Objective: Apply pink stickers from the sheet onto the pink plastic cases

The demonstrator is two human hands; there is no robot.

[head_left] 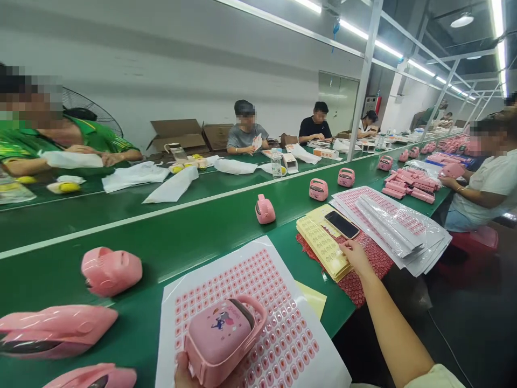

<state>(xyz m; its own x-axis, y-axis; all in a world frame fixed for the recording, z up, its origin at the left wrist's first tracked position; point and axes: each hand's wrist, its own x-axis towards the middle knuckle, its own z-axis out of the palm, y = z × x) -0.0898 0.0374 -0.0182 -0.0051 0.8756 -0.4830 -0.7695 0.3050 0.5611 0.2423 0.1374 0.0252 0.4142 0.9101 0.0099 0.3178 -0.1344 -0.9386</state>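
My left hand [183,369] grips the lower left side of a small pink handled case [220,337], tilted, with a cartoon print on its face. The case is above a white sheet of small red-and-pink stickers [246,275], hiding part of it. Over to the right, my right hand [352,255] pinches at the edge of a yellow sticker sheet [323,242] on top of a stack. A small pale patch shows at the fingertips. Beyond the fingers a phone [341,224] lies on yellow paper, and red bubble wrap [369,264] is under the stack.
Several more pink cases [265,209] stand along the green conveyor belt [218,223]. Large pink pieces [56,330] are at the near left. Plastic-covered sticker sheets [391,226] lie at right. Co-workers sit across the belt, and another person [484,188] sits at the right.
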